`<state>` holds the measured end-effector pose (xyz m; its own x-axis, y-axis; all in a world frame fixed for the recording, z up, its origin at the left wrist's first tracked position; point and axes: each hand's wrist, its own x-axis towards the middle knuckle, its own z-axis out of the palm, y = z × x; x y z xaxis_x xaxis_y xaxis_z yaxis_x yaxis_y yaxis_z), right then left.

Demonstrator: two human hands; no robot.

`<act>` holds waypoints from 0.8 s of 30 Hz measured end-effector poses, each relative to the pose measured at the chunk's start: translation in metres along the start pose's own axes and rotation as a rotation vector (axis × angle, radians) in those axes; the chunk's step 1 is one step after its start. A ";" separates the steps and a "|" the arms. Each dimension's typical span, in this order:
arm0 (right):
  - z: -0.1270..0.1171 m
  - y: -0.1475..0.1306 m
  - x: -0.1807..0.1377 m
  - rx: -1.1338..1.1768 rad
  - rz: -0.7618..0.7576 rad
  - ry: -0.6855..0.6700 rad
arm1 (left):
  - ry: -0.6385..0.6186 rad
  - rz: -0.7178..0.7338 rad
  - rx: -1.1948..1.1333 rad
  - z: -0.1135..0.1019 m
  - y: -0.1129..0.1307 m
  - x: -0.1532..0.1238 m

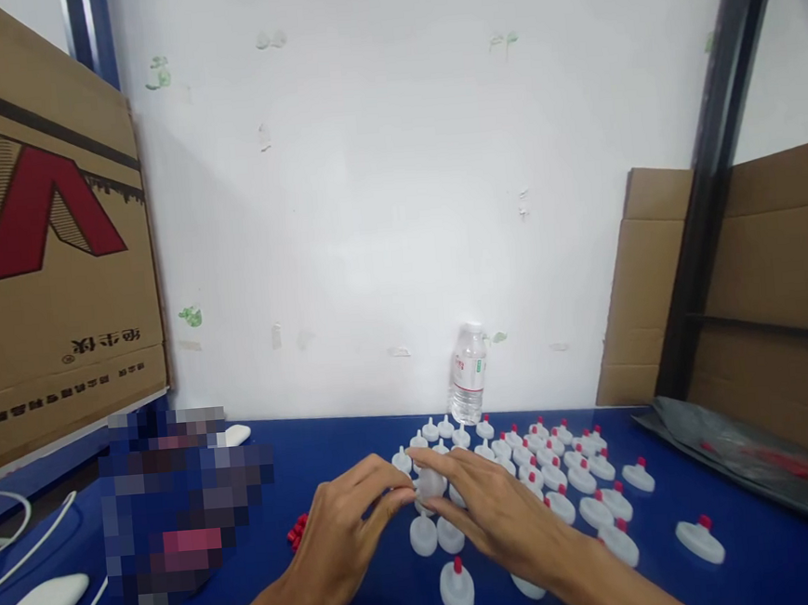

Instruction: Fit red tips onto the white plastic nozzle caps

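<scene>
Between hands [355,516] [493,496], 1 translucent bottle [430,483]

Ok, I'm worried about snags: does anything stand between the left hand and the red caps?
Nothing visible does: the red caps lie on the blue table just beside the left hand, on its left, though the hand may hide some.

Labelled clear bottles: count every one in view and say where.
1: the labelled clear bottle stands at the back of the blue table, by the white wall, behind small white containers. Pixelation at left may hide others.
</scene>
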<state>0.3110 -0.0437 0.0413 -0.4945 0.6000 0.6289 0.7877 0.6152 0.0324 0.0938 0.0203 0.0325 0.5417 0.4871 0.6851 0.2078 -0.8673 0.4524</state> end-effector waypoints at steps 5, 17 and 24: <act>-0.001 -0.001 0.001 0.005 -0.029 0.058 | 0.011 0.005 0.005 0.005 0.002 -0.003; -0.002 -0.006 -0.002 0.040 -0.048 0.123 | 0.056 -0.028 -0.155 0.006 0.006 -0.002; -0.006 -0.004 0.000 0.055 -0.179 0.166 | 0.008 -0.051 0.066 0.005 -0.001 -0.001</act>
<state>0.3101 -0.0500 0.0458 -0.5538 0.3890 0.7362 0.6695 0.7337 0.1159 0.0975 0.0200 0.0290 0.5223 0.5313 0.6670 0.2882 -0.8462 0.4483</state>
